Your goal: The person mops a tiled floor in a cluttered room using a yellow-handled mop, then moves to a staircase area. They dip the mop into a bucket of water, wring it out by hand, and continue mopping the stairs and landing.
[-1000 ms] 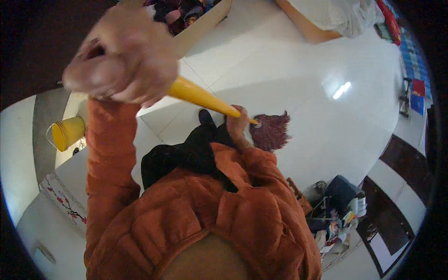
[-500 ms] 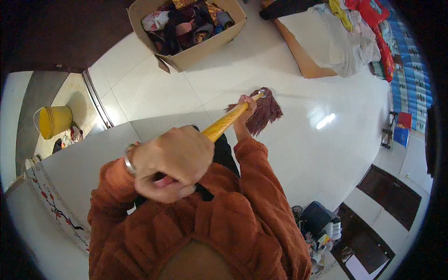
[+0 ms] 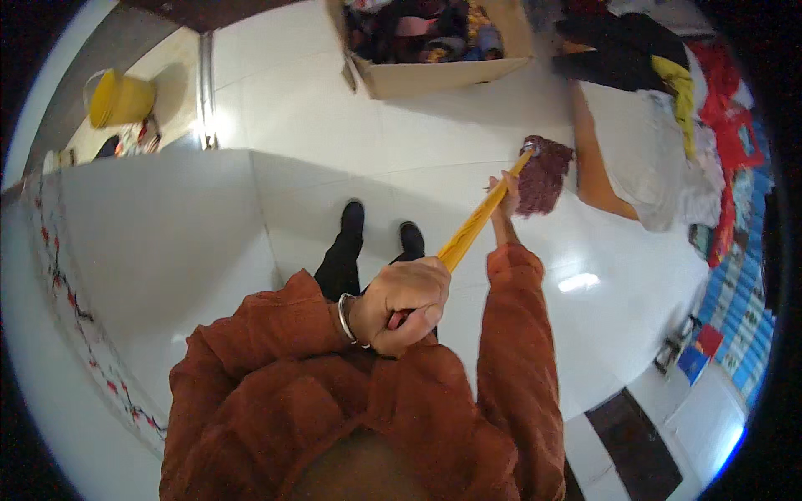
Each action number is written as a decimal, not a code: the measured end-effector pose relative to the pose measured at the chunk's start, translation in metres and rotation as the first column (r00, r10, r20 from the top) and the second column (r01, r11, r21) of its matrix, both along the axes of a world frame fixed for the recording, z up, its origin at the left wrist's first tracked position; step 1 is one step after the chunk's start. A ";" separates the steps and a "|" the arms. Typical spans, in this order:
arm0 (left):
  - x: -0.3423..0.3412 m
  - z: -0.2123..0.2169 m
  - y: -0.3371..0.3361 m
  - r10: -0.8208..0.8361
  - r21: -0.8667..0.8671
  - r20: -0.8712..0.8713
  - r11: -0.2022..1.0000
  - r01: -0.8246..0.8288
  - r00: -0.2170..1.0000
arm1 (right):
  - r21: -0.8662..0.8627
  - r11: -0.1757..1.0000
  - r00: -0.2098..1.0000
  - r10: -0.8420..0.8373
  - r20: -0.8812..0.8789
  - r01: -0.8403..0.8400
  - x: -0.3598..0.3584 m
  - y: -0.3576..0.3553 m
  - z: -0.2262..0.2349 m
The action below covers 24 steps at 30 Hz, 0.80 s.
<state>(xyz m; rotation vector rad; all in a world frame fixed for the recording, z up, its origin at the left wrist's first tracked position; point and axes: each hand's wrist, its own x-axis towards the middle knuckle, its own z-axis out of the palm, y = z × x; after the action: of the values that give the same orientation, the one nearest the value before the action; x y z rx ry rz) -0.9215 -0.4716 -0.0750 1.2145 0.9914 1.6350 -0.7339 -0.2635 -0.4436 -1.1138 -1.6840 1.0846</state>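
Note:
A mop with a yellow handle [image 3: 476,225] slants away from me to the right. My left hand [image 3: 403,306], with a silver bangle at its wrist, is wrapped round the handle's top end. Farther down, my right hand [image 3: 506,197] grips the same handle, its fingers partly hidden. The dark red strands of the mop head [image 3: 545,179] lie spread on the pale tiled floor [image 3: 334,125], close to the brown side of a low piece of furniture with a white cover [image 3: 635,142].
A cardboard box [image 3: 434,79] full of cloth items stands ahead. Black, yellow and red clothes [image 3: 739,125] are heaped at the right. A yellow bucket [image 3: 121,98] stands beyond the door track [image 3: 206,92] at far left. A white wall [image 3: 167,242] runs along my left.
The mop head has moved rightward, nearer the white-covered furniture. Both hands have moved right with the handle. My view has shifted, and my feet now show.

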 end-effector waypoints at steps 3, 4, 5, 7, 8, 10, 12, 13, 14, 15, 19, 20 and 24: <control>0.024 0.035 -0.010 0.142 0.003 0.036 0.990 -0.143 0.989 | 0.063 0.959 0.938 0.253 0.238 -0.275 0.004 -0.005 0.050; 0.030 0.043 -0.011 0.206 0.023 0.063 0.978 -0.208 0.977 | -0.083 0.945 0.927 0.326 0.187 -0.316 0.002 -0.010 0.064; 0.033 0.053 -0.017 0.213 -0.033 0.073 0.977 -0.211 0.974 | -0.099 0.935 0.926 0.351 0.137 -0.340 0.002 -0.013 0.067; 0.037 0.090 -0.024 0.331 -0.154 0.061 0.935 -0.319 0.942 | 0.193 0.843 0.849 0.438 0.296 -0.502 -0.001 -0.025 0.086; 0.042 0.112 -0.022 0.428 -0.210 0.037 0.887 -0.412 0.903 | 0.229 0.809 0.818 0.444 0.366 -0.541 -0.002 -0.032 0.082; 0.062 0.133 -0.039 0.630 -0.245 -0.014 0.751 -0.613 0.777 | 0.211 0.731 0.760 0.616 0.207 -0.649 0.001 -0.053 0.093; 0.102 0.157 -0.059 0.796 -0.266 -0.057 0.569 -0.778 0.602 | 0.171 0.640 0.660 0.699 0.276 -0.749 0.026 -0.067 0.120; 0.120 0.169 -0.065 0.870 -0.267 -0.097 0.445 -0.855 0.483 | 0.115 0.575 0.583 0.767 0.267 -0.810 0.025 -0.073 0.147; 0.119 0.175 -0.079 0.906 -0.252 -0.127 0.364 -0.897 0.403 | 0.060 0.542 0.536 0.798 0.274 -0.838 0.009 -0.095 0.160; 0.103 0.172 -0.097 0.922 -0.227 -0.139 0.326 -0.918 0.362 | 0.057 0.551 0.541 0.788 0.292 -0.833 -0.005 -0.119 0.143; 0.114 0.203 -0.126 0.965 -0.095 -0.170 0.185 -0.978 0.199 | 0.033 0.367 0.364 0.900 0.238 -0.930 -0.001 -0.156 0.200; 0.112 0.211 -0.125 0.965 -0.068 -0.171 0.191 -0.979 0.200 | 0.025 0.368 0.367 0.916 0.164 -0.930 0.000 -0.163 0.198; 0.115 0.244 -0.108 0.948 0.034 -0.172 0.277 -0.960 0.268 | 0.035 0.340 0.337 0.938 -0.077 -0.940 0.004 -0.158 0.206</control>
<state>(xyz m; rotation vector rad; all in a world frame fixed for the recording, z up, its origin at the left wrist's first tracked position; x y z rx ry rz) -0.8065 -0.5798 0.1694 0.6041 2.1839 2.3670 -0.7302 -0.4212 -0.2373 0.1091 -2.2906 1.7971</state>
